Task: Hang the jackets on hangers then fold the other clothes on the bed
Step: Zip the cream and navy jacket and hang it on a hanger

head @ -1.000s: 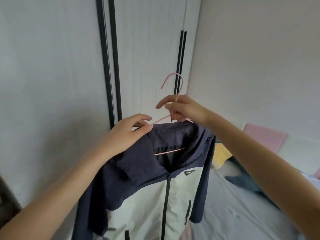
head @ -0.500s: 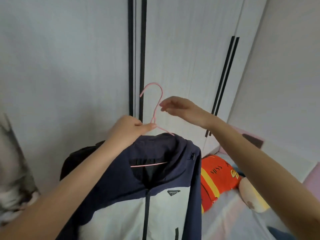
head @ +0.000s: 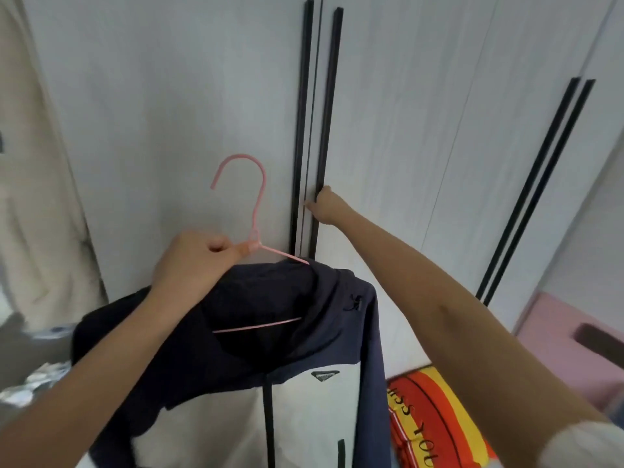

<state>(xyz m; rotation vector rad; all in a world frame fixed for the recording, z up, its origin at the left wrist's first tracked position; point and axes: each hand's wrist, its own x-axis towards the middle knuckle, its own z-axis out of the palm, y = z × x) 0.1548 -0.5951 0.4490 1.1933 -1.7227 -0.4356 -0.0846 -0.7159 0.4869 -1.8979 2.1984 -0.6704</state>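
A navy and white zip jacket [head: 304, 373] hangs on a pink hanger [head: 257, 211] in front of me. My left hand [head: 192, 258] grips the hanger at the base of its hook and holds the jacket up. My right hand [head: 326, 204] reaches forward, its fingers curled round the black vertical handle [head: 327, 106] of a white wardrobe door [head: 398, 146]. The hanger's hook points up and left, free of any rail.
A second pair of black handles [head: 540, 184] runs down the wardrobe to the right. An orange and yellow cushion [head: 435, 417] lies at lower right beside a pink item [head: 567, 339]. A beige garment [head: 37, 197] hangs at the left edge.
My right hand left the hanger and moved forward onto the wardrobe door handle. My view swung left toward the wardrobe. My left hand kept the hanger with the jacket.
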